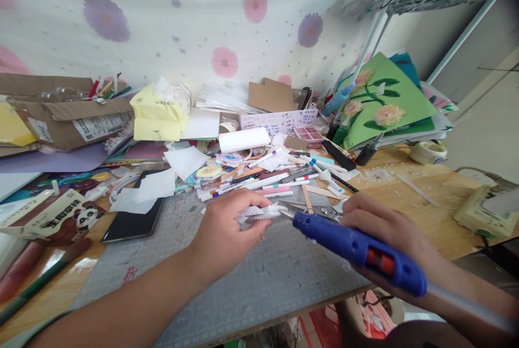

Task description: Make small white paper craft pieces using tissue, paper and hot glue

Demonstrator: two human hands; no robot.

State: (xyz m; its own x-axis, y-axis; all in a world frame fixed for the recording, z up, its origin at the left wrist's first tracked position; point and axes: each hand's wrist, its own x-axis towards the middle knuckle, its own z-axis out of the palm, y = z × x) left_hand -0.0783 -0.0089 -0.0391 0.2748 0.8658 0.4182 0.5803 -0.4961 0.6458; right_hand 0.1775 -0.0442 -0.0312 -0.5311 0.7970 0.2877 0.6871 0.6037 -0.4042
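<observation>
Left hand [225, 229] pinches a white paper piece [259, 212] shut, steadying it. Right hand [385, 229] grips the blue glue gun [357, 248], nozzle touching the piece, above the grey cutting mat [243, 283].

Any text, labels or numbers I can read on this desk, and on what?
Nothing reads clearly.
Panda box: large characters, blurred.
Cardboard box: shipping label, too small.
White card: handwritten rows, too small.
Yellow tissue pack: small print, unreadable.
Glue gun, in the right hand: no text seen.

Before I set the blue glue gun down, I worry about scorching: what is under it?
Under the glue gun lies the grey gridded cutting mat, plus metal scissors near its nozzle. The right hand gripping it covers whatever sits beneath its rear.
</observation>
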